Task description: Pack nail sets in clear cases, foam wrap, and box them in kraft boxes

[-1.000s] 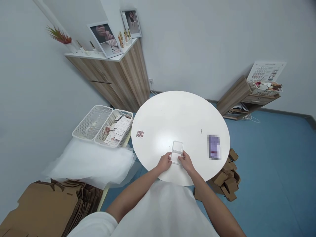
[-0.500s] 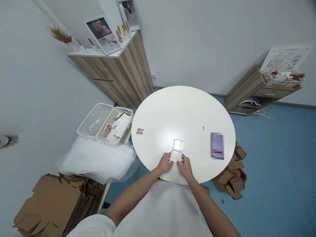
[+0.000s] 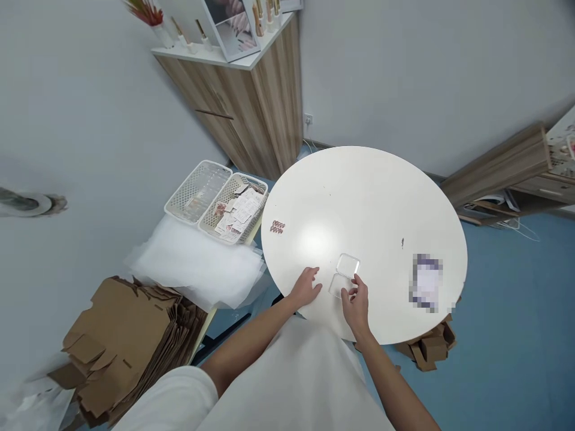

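Note:
A small clear plastic box (image 3: pixel 338 284) lies with its lid folded back near the front of the round white table (image 3: pixel 372 191). At the box's right edge, my right hand (image 3: pixel 357 302) has its thumb and fingers closed on the rim. My left hand (image 3: pixel 306 288) is just left of the box and apart from it, fingers stretched out and holding nothing. Small reddish pieces (image 3: pixel 277 227) lie in two short rows toward the table's left edge. A tiny dark piece (image 3: pixel 402 242) rests on the right side.
A blurred purple and white item (image 3: pixel 426 281) lies at the table's right. To the left are a basket of cards (image 3: pixel 211 224), another basket (image 3: pixel 168 206), white sheets (image 3: pixel 193 263) and folded cardboard (image 3: pixel 121 323). A wooden cabinet (image 3: pixel 274 96) stands behind.
My left hand has let go of the box and moved left of it. My right hand stays at the box's right edge. The whole view has shifted, moving the table rightward.

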Available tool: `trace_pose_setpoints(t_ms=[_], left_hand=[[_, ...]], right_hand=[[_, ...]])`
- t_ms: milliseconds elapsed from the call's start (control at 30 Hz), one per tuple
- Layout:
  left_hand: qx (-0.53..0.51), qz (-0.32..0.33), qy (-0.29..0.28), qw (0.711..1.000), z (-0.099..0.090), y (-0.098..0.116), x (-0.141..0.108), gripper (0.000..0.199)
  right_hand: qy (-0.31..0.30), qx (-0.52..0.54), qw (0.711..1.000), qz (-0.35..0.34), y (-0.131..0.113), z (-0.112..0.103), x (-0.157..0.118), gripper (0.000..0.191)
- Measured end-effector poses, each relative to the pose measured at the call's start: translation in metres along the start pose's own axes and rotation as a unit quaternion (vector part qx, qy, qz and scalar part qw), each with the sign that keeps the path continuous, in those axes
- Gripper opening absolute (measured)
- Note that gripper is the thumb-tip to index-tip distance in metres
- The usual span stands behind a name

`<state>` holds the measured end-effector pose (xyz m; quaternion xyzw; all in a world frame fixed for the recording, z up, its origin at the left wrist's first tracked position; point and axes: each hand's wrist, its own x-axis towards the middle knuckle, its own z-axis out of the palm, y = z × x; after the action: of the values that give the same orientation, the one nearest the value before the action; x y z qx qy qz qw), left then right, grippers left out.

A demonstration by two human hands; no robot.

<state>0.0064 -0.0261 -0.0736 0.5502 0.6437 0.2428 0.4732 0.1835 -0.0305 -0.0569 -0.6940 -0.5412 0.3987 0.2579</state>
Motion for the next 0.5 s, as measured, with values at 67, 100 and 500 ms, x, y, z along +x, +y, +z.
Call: trace_pose_setpoints(t_ms=[67, 100, 500], left_hand=[[0.009, 0.006, 0.033, 0.999, -0.034, -0.01, 0.006, 0.044], [0.024, 0.009, 0.05, 0.998, -0.053, -0.016, 0.011, 0.043], [0.191, -0.034, 0.033, 0.98, -0.189, -0.061, 0.097, 0.073]], right_hand=[[-0.04, -0.001, 0.999, -0.025, -0.019, 0.014, 0.008, 0.053], [-0.065, -0.008, 0.997, -0.034, -0.029, 0.024, 0.014, 0.052], [-0.144, -0.161, 0.967, -0.134, -0.118, 0.165, 0.099, 0.058]])
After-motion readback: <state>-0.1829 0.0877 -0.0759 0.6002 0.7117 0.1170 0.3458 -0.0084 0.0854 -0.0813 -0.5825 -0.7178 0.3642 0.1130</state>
